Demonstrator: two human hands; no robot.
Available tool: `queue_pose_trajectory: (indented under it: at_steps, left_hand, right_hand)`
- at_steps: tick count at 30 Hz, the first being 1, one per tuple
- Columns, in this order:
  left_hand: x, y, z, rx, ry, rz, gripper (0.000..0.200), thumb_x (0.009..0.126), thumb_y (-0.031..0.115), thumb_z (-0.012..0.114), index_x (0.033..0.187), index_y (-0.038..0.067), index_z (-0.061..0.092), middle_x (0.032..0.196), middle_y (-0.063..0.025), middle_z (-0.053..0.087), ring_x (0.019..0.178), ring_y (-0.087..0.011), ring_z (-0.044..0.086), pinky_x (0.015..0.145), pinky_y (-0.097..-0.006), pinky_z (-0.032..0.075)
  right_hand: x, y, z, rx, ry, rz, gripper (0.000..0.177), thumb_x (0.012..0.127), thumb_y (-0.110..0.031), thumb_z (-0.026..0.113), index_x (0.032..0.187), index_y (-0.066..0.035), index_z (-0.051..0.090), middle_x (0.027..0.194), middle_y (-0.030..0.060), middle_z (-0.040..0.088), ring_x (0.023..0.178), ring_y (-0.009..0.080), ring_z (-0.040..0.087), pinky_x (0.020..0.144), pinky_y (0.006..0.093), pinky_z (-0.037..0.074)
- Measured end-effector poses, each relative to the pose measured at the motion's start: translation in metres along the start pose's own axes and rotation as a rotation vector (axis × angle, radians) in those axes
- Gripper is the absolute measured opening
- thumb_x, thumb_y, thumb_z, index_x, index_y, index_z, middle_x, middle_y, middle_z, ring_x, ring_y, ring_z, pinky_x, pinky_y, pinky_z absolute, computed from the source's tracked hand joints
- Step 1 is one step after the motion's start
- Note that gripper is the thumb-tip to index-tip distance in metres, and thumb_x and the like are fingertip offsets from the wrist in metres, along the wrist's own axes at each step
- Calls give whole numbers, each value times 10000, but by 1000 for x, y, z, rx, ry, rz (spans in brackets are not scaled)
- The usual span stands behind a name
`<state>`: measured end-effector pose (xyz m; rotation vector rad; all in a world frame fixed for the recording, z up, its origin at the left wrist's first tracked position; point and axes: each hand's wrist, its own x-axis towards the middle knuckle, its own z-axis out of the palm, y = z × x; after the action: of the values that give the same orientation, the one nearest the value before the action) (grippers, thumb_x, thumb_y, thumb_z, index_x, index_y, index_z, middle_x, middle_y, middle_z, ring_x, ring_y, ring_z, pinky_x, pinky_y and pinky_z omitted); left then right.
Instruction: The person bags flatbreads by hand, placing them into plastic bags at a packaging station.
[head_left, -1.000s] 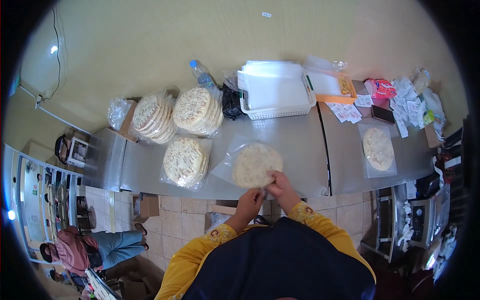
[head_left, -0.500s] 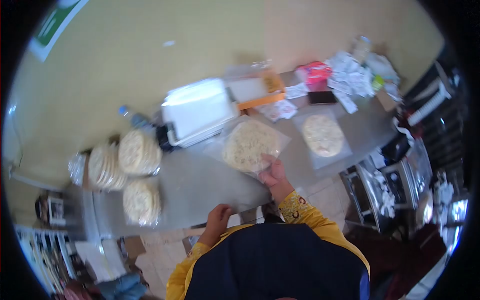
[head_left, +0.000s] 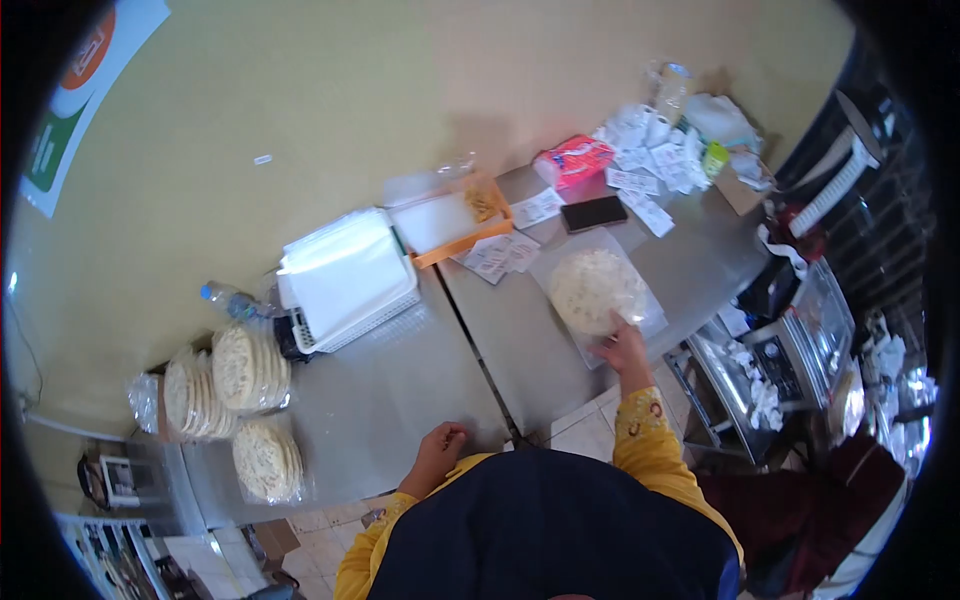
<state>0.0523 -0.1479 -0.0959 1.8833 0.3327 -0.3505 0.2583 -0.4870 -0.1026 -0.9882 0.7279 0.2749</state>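
A round, pale flatbread [head_left: 590,285] in clear plastic lies at the right part of the metal table. Along its near edge, my right hand [head_left: 625,352] grips the wrapping with closed fingers. Wrapping corners jut out unevenly around it; any second bread underneath is hidden. My left hand [head_left: 436,455] rests at the table's front edge with its fingers curled in, and nothing shows in it. To the left stand bagged flatbreads in several-high piles: a near pile [head_left: 266,460], a back pile [head_left: 250,368] and a far-left pile [head_left: 198,395].
A white tray stack [head_left: 350,270] and an orange tray [head_left: 465,235] stand along the wall. Behind the bread lie a phone [head_left: 594,214], paper slips [head_left: 490,258] and a pink packet [head_left: 574,160]. A bottle [head_left: 230,300] leans left. A seam [head_left: 470,340] divides the tabletop.
My right hand has carried the bagged flatbread rightward and down onto the one lying there. My left hand stays near the table edge. The view has turned and shifted right.
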Motion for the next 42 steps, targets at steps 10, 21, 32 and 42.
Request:
queue_pose_trajectory:
  at_steps: [10,21,32,42]
  left_hand:
    - [70,7,-93,286,478,240,230,843,163,586,1037,40,579,957,-134,636,793,-258,618,714,-340,495]
    - [209,8,-232,560,986,-351,653,746,210,701,1258,-28,372,1258,-252,440,1147,-364,475,968,-402,404]
    - [176,15,-270,781,1021,-58,223,862,247,542,846,46,636,856,-171,640,765,-372,616,690,-460,491]
    - [83,80,-241,-788,806,333,117,917,144,528,932,35,570,828,-76,634,693,-206,651,516,-283,510]
  right_hand:
    - [53,-15,-97,-1148,501,-970,519,770,-71,593,1253,36,439,1237,220,497,1089,330,517,868,393,443]
    - [-23,-60,-89,-1021,436,-945,334,783,-15,564,1111,38,534,1118,181,547,834,263,569,698,338,469]
    - [-32,-38,-75,-963,322,-928,254,785,-46,569,1018,54,572,953,178,616,881,276,596,773,362,472]
    - [-37,78,137,-441,-700,35,514,888,-454,526,1203,-49,486,1085,130,587,949,238,591,811,397,486]
